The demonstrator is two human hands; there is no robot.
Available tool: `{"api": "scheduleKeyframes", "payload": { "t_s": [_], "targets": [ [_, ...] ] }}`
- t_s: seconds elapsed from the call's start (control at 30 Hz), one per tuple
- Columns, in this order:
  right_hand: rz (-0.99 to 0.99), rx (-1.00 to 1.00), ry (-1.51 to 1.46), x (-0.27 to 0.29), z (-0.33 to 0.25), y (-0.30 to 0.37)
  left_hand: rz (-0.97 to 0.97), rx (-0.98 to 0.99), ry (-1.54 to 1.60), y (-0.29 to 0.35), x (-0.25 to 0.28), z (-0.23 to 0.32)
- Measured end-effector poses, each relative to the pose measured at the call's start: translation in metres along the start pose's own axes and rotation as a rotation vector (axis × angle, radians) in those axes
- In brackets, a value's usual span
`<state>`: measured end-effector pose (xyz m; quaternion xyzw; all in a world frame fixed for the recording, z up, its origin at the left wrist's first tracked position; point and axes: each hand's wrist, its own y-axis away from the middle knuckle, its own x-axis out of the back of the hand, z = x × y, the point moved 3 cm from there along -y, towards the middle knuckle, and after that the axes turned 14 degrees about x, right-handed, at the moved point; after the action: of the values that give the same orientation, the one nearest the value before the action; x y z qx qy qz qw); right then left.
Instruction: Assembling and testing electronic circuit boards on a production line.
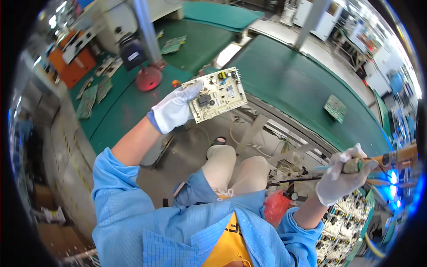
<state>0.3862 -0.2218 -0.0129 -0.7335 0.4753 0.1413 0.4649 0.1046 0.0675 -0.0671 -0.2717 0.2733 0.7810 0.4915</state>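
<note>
My left hand (174, 108), in a white glove, grips a cream circuit board (218, 94) by its left edge. The board is tilted, its component side up, with a black relay-like block, small capacitors and a row of pins at one corner. Off to the right, my white-gloved right hand (341, 177) has its fingers curled around a small grey-green thing (352, 166), which I cannot make out. That thing sits close to the end of an orange-brown bar (391, 161). Below this hand lie many populated circuit boards (344, 224) packed side by side.
A green conveyor belt (289, 75) runs across ahead, carrying another circuit board (335, 108). To the left, a green work surface (120, 111) holds several boards and a dark device on a red round base (149, 79). A red plastic bag (276, 207) hangs by my right side.
</note>
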Motion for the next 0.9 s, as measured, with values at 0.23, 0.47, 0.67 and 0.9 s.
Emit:
{"api": "scheduleKeyframes", "payload": {
  "t_s": [0.23, 0.47, 0.67, 0.9],
  "targets": [
    [-0.386, -0.209, -0.334, -0.008, -0.001, -0.004, 0.398, -0.183, -0.121, 0.116, 0.059, 0.022],
    [-0.203, -0.105, -0.178, -0.021, -0.005, -0.001, 0.461, -0.237, -0.051, 0.151, 0.096, 0.032],
    [-0.385, -0.112, -0.207, -0.015, 0.002, -0.007, 0.488, -0.238, 0.005, 0.159, 0.111, 0.035],
    [-0.323, -0.081, -0.226, -0.016, 0.001, -0.003, 0.503, -0.276, -0.04, 0.16, 0.115, 0.039]
  ]
}}
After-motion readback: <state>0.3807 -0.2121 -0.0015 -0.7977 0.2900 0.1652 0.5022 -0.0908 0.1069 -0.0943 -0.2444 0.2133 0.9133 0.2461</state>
